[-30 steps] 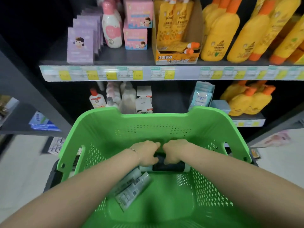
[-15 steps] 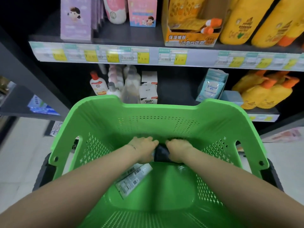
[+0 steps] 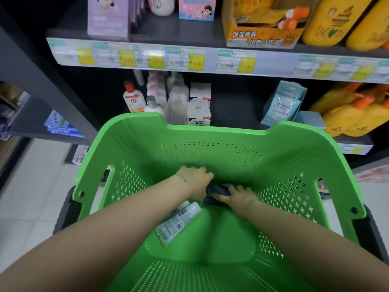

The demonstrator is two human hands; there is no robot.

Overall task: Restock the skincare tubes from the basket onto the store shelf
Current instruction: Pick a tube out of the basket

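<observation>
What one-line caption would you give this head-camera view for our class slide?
Left hand and right hand grip a dark tube inside the green basket, white tubes beside them, before the store shelf.

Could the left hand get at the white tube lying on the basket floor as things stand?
Probably, once freed. The white tube lies uncovered just below the left hand, inside the basket, but that hand now grips a dark item.

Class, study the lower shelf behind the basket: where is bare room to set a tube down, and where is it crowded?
Bare shelf lies between the white boxes and the blue sachet packs, and left of the red-capped bottle. Crowded: the clear bottles beside that bottle, and the yellow bottles far right.
</observation>
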